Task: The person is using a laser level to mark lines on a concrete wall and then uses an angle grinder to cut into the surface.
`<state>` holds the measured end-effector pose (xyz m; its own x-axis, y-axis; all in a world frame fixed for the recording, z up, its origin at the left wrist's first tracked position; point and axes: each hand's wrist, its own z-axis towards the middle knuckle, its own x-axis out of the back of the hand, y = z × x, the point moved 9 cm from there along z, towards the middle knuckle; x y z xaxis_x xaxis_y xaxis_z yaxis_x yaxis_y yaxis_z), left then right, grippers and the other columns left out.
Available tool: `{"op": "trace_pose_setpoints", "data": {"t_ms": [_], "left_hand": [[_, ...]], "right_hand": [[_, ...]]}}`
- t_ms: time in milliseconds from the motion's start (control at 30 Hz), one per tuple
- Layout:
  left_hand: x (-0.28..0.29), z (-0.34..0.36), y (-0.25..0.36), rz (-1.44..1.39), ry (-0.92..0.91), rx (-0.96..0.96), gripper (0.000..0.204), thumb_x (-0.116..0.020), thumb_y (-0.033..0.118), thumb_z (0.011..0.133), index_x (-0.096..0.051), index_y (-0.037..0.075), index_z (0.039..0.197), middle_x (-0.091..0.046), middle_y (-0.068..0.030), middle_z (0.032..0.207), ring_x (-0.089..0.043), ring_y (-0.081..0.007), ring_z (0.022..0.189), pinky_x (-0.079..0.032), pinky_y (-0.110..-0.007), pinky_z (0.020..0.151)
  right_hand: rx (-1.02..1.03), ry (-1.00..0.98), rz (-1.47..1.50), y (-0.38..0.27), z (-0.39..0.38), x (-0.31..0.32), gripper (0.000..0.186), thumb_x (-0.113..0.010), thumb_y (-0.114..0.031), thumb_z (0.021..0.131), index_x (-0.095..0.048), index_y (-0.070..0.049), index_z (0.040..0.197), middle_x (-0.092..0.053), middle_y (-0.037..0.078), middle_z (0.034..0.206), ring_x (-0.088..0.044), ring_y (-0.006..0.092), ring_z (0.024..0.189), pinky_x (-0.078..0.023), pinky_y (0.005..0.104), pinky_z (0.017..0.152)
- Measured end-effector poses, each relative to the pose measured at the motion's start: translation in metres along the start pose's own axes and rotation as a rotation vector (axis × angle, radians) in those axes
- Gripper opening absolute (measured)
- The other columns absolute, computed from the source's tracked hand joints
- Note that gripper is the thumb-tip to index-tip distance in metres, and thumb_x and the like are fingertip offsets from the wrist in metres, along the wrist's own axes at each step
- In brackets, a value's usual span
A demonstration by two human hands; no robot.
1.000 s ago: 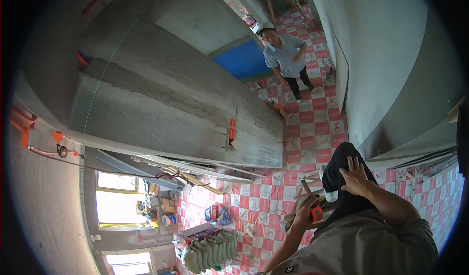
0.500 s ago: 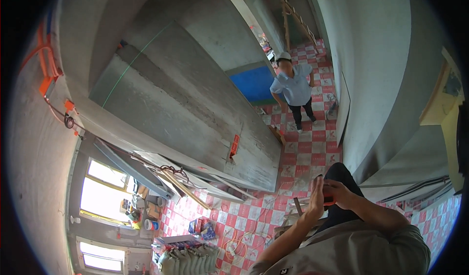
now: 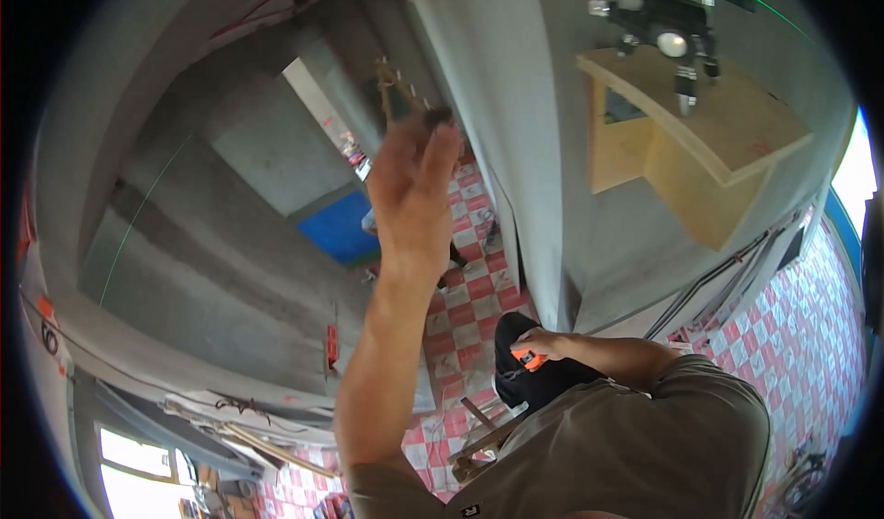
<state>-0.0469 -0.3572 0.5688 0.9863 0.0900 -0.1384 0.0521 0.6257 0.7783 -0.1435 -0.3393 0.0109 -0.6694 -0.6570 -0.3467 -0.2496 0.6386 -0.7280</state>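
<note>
Raised since the earlier frame, the left hand (image 3: 414, 187) now lifts toward twelve o'clock, fingers spread and holding nothing. At four o'clock the right hand (image 3: 539, 344) pinches a small orange tool (image 3: 529, 360) against the dark trouser knee (image 3: 529, 376). Nothing appears finished yet; the tool looks unused.

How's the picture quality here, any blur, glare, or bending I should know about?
Head view: the raised left hand is motion-blurred at the fingertips; the right hand with its small orange tool is sharper. Windows at lower left blow out white. Fisheye bends the grey walls, with a black rim all around.
</note>
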Motion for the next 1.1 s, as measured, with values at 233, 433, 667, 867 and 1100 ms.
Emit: {"op": "trace_pose_setpoints", "data": {"t_ms": [233,433,667,867,1100], "left_hand": [[-0.103,0.051,0.043,0.283,-0.158,-0.163,0.026,-0.064,0.018,0.09,-0.068,-0.004,0.105,-0.065,-0.0087,0.086,-0.057,-0.0139,0.076,-0.046,-0.028,0.069],[-0.152,0.063,-0.001,-0.02,-0.472,-0.045,0.03,-0.072,0.021,0.087,-0.069,-0.003,0.105,-0.063,-0.0035,0.088,-0.054,-0.0111,0.083,-0.042,-0.026,0.074],[-0.155,0.067,-0.008,0.052,-0.438,0.094,0.029,-0.073,0.014,0.084,-0.07,-0.005,0.105,-0.066,-0.0075,0.094,-0.059,-0.0165,0.087,-0.046,-0.028,0.08],[-0.159,0.072,-0.016,-0.007,-0.456,0.067,0.029,-0.073,0.01,0.083,-0.07,-0.006,0.107,-0.07,-0.012,0.096,-0.064,-0.0185,0.09,-0.049,-0.029,0.083],[-0.159,0.072,-0.016,-0.025,-0.45,0.093,0.029,-0.073,0.008,0.082,-0.07,-0.006,0.107,-0.069,-0.0115,0.095,-0.063,-0.0182,0.088,-0.05,-0.03,0.082]], "right_hand": [[0.019,0.013,-0.405,0.005,0.006,0.005,0.042,-0.07,-0.037,0.089,-0.065,0.001,0.108,-0.065,0.006,0.084,-0.064,0.0159,0.071,-0.06,0.0334,0.059],[0.085,-0.009,-0.378,-0.012,-0.008,-0.009,0.046,-0.071,-0.038,0.089,-0.066,0.004,0.108,-0.064,0.006,0.092,-0.06,0.0134,0.076,-0.055,0.03,0.065],[0.097,-0.025,-0.354,0.001,0.006,-0.001,0.04,-0.069,-0.035,0.091,-0.068,0.003,0.103,-0.064,0.004,0.089,-0.058,0.011,0.079,-0.05,0.028,0.07],[0.155,-0.028,-0.333,-0.007,0.003,-0.005,0.035,-0.069,-0.031,0.092,-0.068,0.004,0.096,-0.061,0.003,0.078,-0.058,0.0118,0.067,-0.052,0.0286,0.056],[0.13,-0.019,-0.289,-0.005,-0.001,-0.004,0.035,-0.069,-0.03,0.092,-0.068,0.004,0.098,-0.062,0.004,0.081,-0.059,0.0122,0.07,-0.053,0.0285,0.058]]}}
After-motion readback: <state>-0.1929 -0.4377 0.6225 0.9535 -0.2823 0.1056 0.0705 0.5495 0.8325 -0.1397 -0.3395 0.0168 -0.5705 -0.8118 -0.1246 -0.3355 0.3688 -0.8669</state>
